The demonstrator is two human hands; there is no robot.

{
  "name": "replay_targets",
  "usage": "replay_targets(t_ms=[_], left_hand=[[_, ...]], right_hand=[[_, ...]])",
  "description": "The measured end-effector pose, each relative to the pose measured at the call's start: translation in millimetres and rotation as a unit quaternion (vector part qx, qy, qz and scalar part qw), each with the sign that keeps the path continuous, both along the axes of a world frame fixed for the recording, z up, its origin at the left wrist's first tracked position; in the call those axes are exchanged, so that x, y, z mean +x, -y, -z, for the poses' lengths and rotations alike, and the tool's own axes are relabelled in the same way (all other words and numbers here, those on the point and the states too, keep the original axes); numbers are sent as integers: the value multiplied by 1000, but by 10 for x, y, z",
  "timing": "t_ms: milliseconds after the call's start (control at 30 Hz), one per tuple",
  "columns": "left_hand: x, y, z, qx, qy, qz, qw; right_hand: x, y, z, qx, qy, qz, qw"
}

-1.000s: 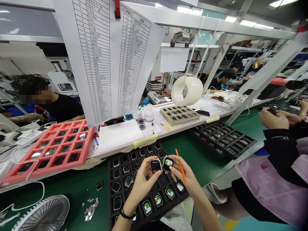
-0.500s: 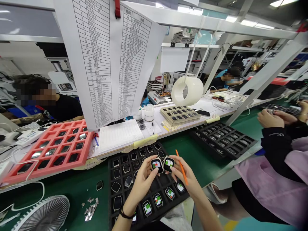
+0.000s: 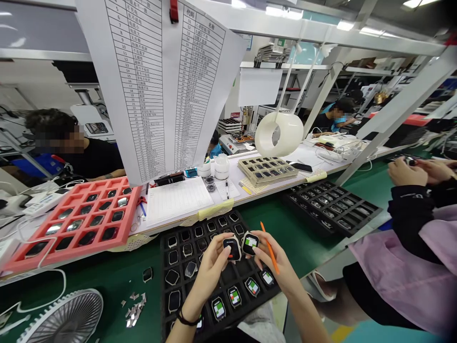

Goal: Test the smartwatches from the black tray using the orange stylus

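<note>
Head view: over the near black tray point(image 3: 163, 281), the left hand point(image 3: 210, 271) clamps its fingers on a smartwatch point(image 3: 233, 248), the right hand point(image 3: 278, 267) on a second smartwatch point(image 3: 250, 243) and an orange stylus point(image 3: 270, 255). Units appear light, rigid, glass-faced: hold by case edges.

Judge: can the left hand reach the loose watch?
Probably yes: the left hand could reach the loose watch once it sets down the watch it holds; only the black tray's edge lies between.

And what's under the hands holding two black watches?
A black plastic tray with pockets of square black watches lies under the left hand and right hand. The pockets right below them are covered, so I can't see inside.
</note>
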State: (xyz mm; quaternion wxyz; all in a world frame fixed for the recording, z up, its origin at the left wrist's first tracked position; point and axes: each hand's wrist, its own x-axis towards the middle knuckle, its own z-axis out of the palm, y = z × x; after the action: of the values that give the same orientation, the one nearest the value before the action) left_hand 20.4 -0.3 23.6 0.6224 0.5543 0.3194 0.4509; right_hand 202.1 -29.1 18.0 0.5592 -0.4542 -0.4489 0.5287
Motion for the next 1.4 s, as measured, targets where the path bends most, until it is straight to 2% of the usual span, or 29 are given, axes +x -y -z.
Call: replay_targets(t_ms=[200, 267, 333, 500, 600, 767, 967, 1133, 1400], left_hand=[[-84, 74, 1, -1, 119, 124, 985], [-106, 90, -11, -9, 154, 141, 978], [-108, 90, -20, -15, 149, 130, 980], [-55, 58, -14, 7, 53, 65, 996], [-36, 50, -2, 24, 21, 56, 998], [-30, 46, -3, 20, 30, 51, 998], [-13, 40, -7, 10, 22, 15, 1000], [-3, 47, 1, 17, 48, 43, 998], [-8, 33, 20, 22, 26, 36, 999]], right_hand=[[11, -1, 14, 2, 6, 8, 1000], [13, -2, 15, 5, 7, 11, 1000], [12, -5, 14, 8, 5, 12, 1000], [3, -5, 13, 7, 2, 11, 1000], [4, 0, 13, 8, 4, 10, 1000], [8, 13, 14, 5, 6, 11, 1000], [-8, 20, -4, 8, 6, 14, 1000], [-2, 10, 8, 14, 12, 11, 1000], [8, -1, 28, 17, 14, 10, 1000]])
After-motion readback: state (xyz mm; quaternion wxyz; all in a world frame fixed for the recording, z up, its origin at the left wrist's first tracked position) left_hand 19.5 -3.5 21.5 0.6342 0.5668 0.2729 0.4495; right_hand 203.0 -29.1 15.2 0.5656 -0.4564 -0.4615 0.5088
